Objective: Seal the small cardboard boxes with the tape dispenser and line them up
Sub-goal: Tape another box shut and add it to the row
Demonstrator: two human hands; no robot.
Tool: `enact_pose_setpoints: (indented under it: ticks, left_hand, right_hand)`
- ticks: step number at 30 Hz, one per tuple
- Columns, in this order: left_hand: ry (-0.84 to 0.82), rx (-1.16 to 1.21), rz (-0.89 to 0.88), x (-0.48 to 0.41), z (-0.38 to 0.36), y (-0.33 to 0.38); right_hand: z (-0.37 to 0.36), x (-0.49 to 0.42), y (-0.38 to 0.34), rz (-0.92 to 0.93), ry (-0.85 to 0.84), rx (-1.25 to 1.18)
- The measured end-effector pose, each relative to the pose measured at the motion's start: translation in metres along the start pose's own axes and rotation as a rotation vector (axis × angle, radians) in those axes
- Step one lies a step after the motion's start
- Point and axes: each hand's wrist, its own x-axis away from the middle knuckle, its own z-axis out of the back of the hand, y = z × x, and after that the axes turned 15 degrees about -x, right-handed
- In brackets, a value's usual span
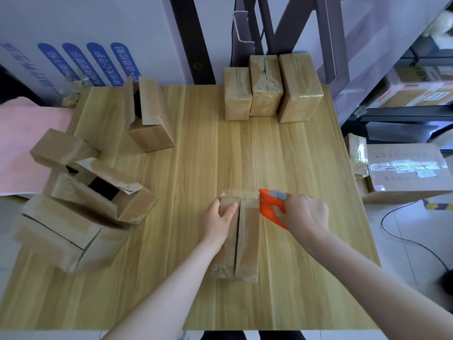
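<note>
A small cardboard box (247,239) lies at the near middle of the wooden table (191,168), its two top flaps meeting along a dark seam. My left hand (219,220) grips the box's far left corner, thumb lying across the left flap. My right hand (302,214) holds the orange tape dispenser (268,207), whose front end touches the box's far right corner. Three taped boxes (269,89) stand side by side in a row at the far right of the table.
Several unsealed boxes (98,190) with loose flaps are piled along the left edge, and one more open box (147,119) stands at the far left. A larger taped carton (404,170) sits on the floor to the right. Pink cloth (29,148) lies at the left.
</note>
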Motion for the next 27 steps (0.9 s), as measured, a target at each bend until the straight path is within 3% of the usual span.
enact_pose_setpoints:
  ticks: [13,19,21,23,27]
  left_hand:
    - [0.049,-0.047,-0.051,0.002,-0.003,0.003]
    - [0.044,-0.052,-0.06,0.005,-0.003,0.005]
    - [0.04,-0.038,-0.063,0.006,-0.002,0.006]
    - [0.048,-0.034,-0.066,0.006,-0.003,0.007]
    - [0.069,-0.024,-0.062,0.01,-0.004,0.009]
  right_hand:
    - [0.003,-0.016,-0.03,0.23,0.005,0.219]
    - [0.013,-0.037,-0.027,-0.113,-0.085,-0.072]
    - [0.018,-0.043,-0.025,-0.152,-0.11,-0.076]
    - [0.017,-0.04,-0.033,-0.048,-0.077,0.022]
    - [0.006,-0.032,-0.046,0.364,-0.037,0.379]
